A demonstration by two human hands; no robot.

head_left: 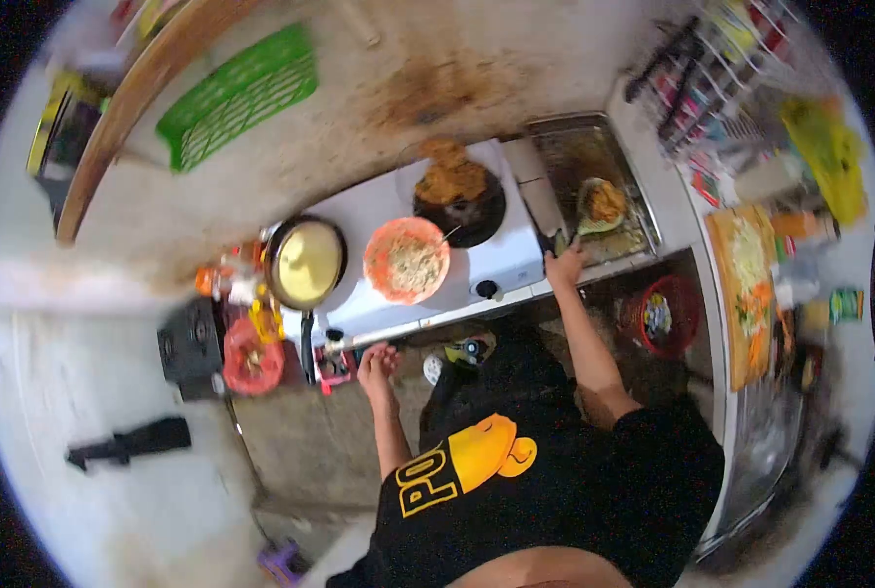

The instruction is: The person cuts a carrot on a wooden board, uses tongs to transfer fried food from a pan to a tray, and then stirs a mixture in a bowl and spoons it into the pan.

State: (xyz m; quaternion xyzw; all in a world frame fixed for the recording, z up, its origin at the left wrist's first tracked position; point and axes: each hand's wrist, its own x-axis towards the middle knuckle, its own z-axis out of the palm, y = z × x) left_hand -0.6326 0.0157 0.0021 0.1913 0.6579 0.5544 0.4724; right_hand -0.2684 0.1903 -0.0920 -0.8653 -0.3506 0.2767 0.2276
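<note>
My left hand [378,363], fingers loosely bent and slightly apart, hangs at the counter's front edge with nothing seen in it. It is just right of the handle of a pan [307,262] holding pale yellow batter. A pink bowl [407,261] of chopped mixture with a spoon stands on the white stove [354,306]. Behind it, browned fried food [452,176] lies over a dark pan. My right hand [566,263] is closed at the stove's right end, by a small dark and green item. What it grips is too small to tell. Beyond it a scoop-like holder bears fried food [606,203].
A metal tray or basin [579,125] is set at the back right. On the right counter lies a cutting board [724,245] with shredded vegetables. Below are a red basket [669,316] and, at left, a pink bowl [252,355]. A green basket [246,98] hangs on the wall.
</note>
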